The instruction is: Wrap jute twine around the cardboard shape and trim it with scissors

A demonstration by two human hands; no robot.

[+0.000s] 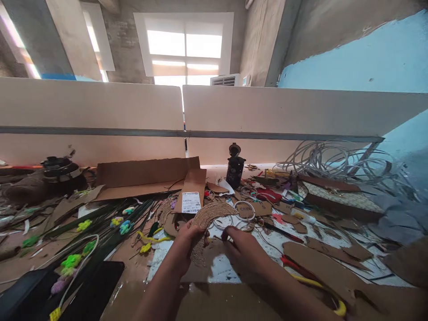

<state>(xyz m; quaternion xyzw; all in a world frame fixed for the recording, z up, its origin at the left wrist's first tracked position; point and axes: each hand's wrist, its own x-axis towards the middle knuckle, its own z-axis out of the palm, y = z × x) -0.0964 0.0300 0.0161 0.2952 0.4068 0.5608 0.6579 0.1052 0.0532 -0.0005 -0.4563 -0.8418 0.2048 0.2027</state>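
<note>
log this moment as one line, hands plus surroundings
left hand: holding curved corded piece | right hand: beside it, grip unclear | behind: black container, labelled cardboard

A craft workshop: cardboard scraps [310, 258] near right, pale coils [321, 160] far right, fuzzy flowers [125, 227] left, bare concrete wall [122, 44] far.

Pale item [229, 239] at right hand [241, 247] too small to identify; label [191, 203] print unreadable; forearms [167, 281] cut off below.

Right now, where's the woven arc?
The woven arc is at lower center of the head view, in the left hand, just below and right of the white label.
</note>
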